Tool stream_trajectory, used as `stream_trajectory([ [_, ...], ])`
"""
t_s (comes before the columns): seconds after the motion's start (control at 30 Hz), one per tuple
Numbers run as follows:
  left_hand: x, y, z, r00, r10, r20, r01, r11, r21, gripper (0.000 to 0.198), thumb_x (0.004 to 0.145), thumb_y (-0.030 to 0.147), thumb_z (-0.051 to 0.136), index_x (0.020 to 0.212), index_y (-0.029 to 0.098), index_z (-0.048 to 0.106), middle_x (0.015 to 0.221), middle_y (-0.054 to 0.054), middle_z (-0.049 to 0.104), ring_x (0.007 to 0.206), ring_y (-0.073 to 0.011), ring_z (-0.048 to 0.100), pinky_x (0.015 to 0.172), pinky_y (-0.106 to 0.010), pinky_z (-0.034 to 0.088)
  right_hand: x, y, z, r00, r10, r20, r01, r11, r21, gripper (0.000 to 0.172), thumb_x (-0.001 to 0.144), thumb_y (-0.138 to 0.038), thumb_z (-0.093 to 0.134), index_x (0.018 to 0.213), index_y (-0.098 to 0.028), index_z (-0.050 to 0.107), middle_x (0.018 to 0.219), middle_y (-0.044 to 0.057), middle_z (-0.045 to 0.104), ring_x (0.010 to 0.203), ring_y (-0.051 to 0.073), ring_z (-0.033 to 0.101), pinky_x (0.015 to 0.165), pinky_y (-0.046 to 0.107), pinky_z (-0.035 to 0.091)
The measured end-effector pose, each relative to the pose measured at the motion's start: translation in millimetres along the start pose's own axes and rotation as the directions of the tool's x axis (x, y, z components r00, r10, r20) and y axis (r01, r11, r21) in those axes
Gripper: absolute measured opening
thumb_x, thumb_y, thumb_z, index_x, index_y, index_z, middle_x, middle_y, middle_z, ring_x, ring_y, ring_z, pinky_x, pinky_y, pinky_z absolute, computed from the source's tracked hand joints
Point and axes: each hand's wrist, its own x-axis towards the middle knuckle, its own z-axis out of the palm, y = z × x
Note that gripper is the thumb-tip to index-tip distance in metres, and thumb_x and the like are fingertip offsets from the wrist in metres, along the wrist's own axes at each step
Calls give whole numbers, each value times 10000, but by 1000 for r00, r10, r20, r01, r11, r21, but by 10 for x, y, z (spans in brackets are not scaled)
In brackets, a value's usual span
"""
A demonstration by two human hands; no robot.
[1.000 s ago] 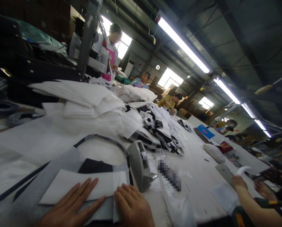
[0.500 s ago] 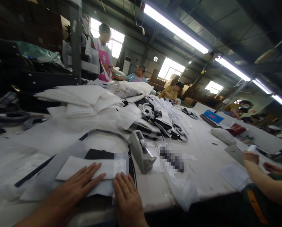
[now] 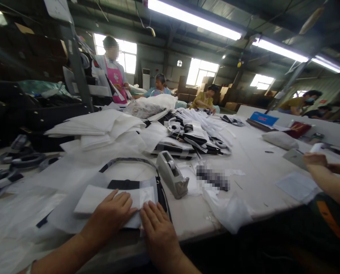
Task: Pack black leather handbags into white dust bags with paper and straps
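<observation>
A black bag (image 3: 123, 185) lies near the table's front edge, largely covered by a folded white sheet (image 3: 91, 198) and thin grey-white wrapping. Its wrapped strap (image 3: 130, 160) arches behind it. My left hand (image 3: 111, 211) rests on the folded sheet, its fingers bent and close together, pressing down rather than gripping. To its right, my right hand (image 3: 158, 230) lies with spread fingers on the bag's lower right part, by a clear strip of tape (image 3: 147, 195). A grey tape dispenser (image 3: 172, 177) stands just behind the bag's right side.
White sheets (image 3: 92, 123) and wrapped black bags (image 3: 197, 139) are heaped behind. A clear plastic bag (image 3: 229, 213) hangs at the front edge. Another person's hand (image 3: 315, 160) is at the right. Rolled straps (image 3: 27, 160) lie at the left. More people stand or sit beyond.
My left hand has drawn its fingers in from lying flat and outstretched. My right hand stays on the bag's lower right. The camera view has turned and levelled slightly.
</observation>
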Motion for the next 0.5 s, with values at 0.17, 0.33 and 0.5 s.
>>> stream_trajectory([
  [0.17,-173,-260,204,987,140,-76,-157,938,-310,359,1038,326,452,1366,206,535,1409,-76,624,1265,-196,612,1056,-299,516,-13,-12,16,1000,16,8,-16,1000,26,356,1005,-170,472,1320,-80,611,1349,123,648,1268,306,601,1016,493,570],
  [0.33,-189,-279,189,966,257,7,-233,887,-399,583,1015,277,497,1557,281,282,1482,-14,555,1339,-184,542,1186,-421,359,-8,-29,-41,999,6,49,-10,998,67,389,982,-110,435,1338,-43,579,1366,156,628,1294,340,572,1012,548,553],
  [0.5,-184,-260,222,942,334,-7,-318,890,-327,556,1003,269,542,1529,311,367,1505,-12,518,1349,-194,526,1162,-389,402,29,43,-290,998,-7,68,-13,956,293,362,1029,-279,448,1302,-89,592,1274,143,690,1251,296,611,1067,494,518],
])
